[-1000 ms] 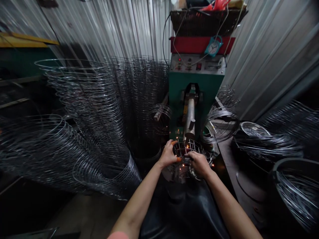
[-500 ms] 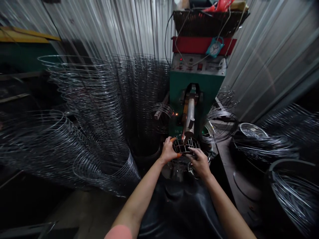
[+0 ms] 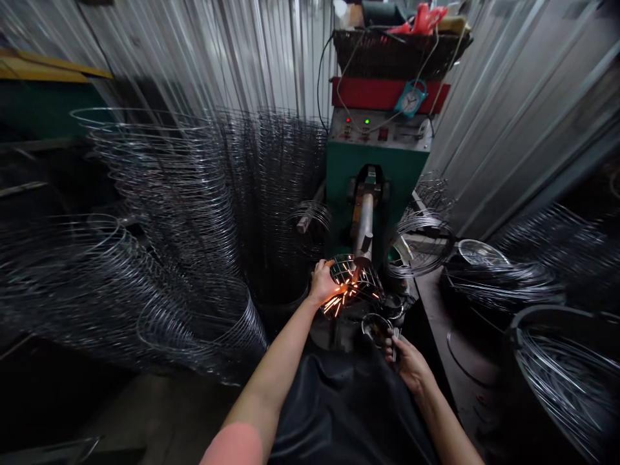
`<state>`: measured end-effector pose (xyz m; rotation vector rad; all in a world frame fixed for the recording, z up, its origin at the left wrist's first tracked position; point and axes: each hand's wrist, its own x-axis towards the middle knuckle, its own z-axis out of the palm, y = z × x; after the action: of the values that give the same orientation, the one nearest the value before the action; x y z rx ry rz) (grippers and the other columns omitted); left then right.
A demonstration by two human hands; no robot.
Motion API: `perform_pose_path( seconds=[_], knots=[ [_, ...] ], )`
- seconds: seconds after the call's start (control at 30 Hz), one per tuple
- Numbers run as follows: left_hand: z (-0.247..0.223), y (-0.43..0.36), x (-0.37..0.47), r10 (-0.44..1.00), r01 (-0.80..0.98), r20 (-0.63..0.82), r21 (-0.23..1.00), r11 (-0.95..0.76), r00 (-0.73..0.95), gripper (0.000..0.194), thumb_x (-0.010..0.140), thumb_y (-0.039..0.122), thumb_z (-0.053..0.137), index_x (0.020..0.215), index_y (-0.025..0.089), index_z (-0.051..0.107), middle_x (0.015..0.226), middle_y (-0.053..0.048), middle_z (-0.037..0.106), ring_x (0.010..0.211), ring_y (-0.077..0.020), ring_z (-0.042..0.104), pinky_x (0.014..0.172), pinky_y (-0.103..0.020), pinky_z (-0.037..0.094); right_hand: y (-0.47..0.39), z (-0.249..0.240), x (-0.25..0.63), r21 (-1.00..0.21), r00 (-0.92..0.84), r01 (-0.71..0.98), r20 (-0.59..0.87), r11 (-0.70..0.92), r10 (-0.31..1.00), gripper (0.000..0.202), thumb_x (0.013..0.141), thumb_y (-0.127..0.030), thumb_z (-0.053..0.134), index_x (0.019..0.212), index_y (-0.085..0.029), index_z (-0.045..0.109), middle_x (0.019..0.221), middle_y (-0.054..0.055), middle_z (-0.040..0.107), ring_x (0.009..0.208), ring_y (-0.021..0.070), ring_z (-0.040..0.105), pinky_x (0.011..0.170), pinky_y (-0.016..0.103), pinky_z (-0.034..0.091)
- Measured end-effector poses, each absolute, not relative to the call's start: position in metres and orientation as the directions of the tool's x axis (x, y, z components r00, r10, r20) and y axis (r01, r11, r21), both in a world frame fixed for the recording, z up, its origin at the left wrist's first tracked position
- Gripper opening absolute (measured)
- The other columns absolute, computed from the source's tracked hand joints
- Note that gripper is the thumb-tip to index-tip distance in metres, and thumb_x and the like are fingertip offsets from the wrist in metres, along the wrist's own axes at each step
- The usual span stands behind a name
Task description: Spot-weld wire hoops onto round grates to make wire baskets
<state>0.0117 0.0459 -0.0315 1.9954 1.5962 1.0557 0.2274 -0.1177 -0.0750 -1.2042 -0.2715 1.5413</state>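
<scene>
Gripping with your left hand (image 3: 322,284), you hold the wire basket (image 3: 371,279) at the tip of the metal arm (image 3: 365,219), where sparks (image 3: 333,303) fly; many crossed wires look joined already. Your right hand (image 3: 411,363) pinches thin wires (image 3: 394,342), looking not joined yet.

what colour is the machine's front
The machine's front is dark green, seen best in the head view.

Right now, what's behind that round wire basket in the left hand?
Behind the wire basket stands the green machine, its metal arm reaching to the basket. The basket and left hand hide part of the machine's lower front.
</scene>
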Motion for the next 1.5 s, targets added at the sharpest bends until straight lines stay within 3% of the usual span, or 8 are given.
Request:
perform_pose_path(
  seconds=[0.47,0.63,0.8,0.97,1.1,1.2,1.33,1.5],
  knots=[
    [-0.038,0.024,0.016,0.95,0.625,0.291,0.723,-0.294,0.11,0.079,0.044,0.029,0.078,0.116,0.018,0.048,0.119,-0.009,0.043,0.115,-0.0298,0.044,0.098,-0.048,0.037,-0.195,-0.107,0.228,-0.563,0.105,-0.705,-0.684,-0.431,0.722,0.034,0.046,-0.023,0.081,0.075,-0.017,0.065,0.062,-0.001,0.058,0.053,0.0087,0.053,0.045,0.018,0.042],
    [-0.029,0.021,0.012,0.948,0.621,0.26,0.717,-0.317,0.184,0.082,0.045,0.033,0.08,0.119,0.019,0.047,0.122,-0.011,0.045,0.12,-0.032,0.041,0.101,-0.052,0.032,-0.198,-0.108,0.231,-0.649,0.201,-0.673,-0.622,-0.354,0.757,0.029,0.05,-0.025,0.078,0.075,-0.021,0.065,0.062,-0.002,0.058,0.051,0.0094,0.051,0.042,0.019,0.04],
    [-0.043,0.015,-0.02,0.938,0.557,0.147,0.771,-0.308,0.315,0.122,0.045,0.054,0.079,0.141,0.023,0.011,0.148,-0.018,0.013,0.137,-0.0351,0.007,0.105,-0.062,0.004,-0.203,-0.116,0.235,-0.658,0.28,-0.711,-0.587,-0.246,0.76,0.024,0.055,-0.025,0.074,0.076,-0.022,0.062,0.064,-0.004,0.057,0.051,0.009,0.051,0.048,0.022,0.046],
    [-0.092,0.004,-0.039,0.955,0.435,0.091,0.875,-0.213,0.283,0.138,0.039,0.05,0.083,0.142,0.023,-0.004,0.15,-0.018,0.007,0.137,-0.0344,0.006,0.108,-0.057,0.005,-0.196,-0.113,0.242,-0.555,0.12,-0.782,-0.582,-0.285,0.804,0.018,0.059,-0.024,0.073,0.069,-0.019,0.059,0.062,-0.003,0.055,0.057,0.0109,0.053,0.051,0.025,0.049],
    [-0.118,0.005,-0.028,0.968,0.188,0.221,0.952,-0.241,0.12,0.129,0.045,0.047,0.083,0.142,0.019,0.002,0.146,-0.017,0.021,0.136,-0.0295,0.02,0.111,-0.046,0.016,-0.188,-0.114,0.246,-0.77,0.308,-0.553,-0.544,-0.318,0.78,0.026,0.056,-0.033,0.073,0.076,-0.021,0.062,0.072,-0.001,0.063,0.061,0.015,0.059,0.054,0.028,0.052],
    [-0.121,0.006,-0.021,0.969,0.043,0.244,0.969,-0.245,0.026,0.121,0.043,0.049,0.082,0.139,0.018,0.015,0.143,-0.016,0.028,0.133,-0.0284,0.026,0.11,-0.043,0.021,-0.191,-0.127,0.247,-0.943,0.483,-0.112,-0.326,-0.312,0.813,0.035,0.055,-0.043,0.071,0.081,-0.02,0.066,0.078,0.003,0.067,0.071,0.0204,0.063,0.058,0.027,0.053],
    [-0.116,-0.009,-0.027,0.965,0.01,0.262,0.965,-0.262,0.003,0.113,0.041,0.049,0.083,0.133,0.017,0.025,0.137,-0.015,0.035,0.13,-0.0269,0.033,0.109,-0.041,0.026,-0.203,-0.145,0.247,-0.89,0.385,0.358,-0.135,-0.282,0.913,0.04,0.059,-0.053,0.063,0.077,-0.018,0.069,0.081,0.008,0.071,0.083,0.0274,0.065,0.071,0.031,0.054],
    [-0.09,-0.043,-0.041,0.938,0.26,0.324,0.902,-0.345,0.121,0.106,0.043,0.043,0.083,0.13,0.017,0.029,0.134,-0.014,0.038,0.127,-0.027,0.037,0.108,-0.044,0.028,-0.201,-0.105,0.242,-0.82,0.099,0.556,-0.095,-0.134,0.991,0.036,0.069,-0.05,0.055,0.082,-0.019,0.068,0.083,0.008,0.071,0.08,0.0255,0.066,0.071,0.03,0.053]
  ],
)
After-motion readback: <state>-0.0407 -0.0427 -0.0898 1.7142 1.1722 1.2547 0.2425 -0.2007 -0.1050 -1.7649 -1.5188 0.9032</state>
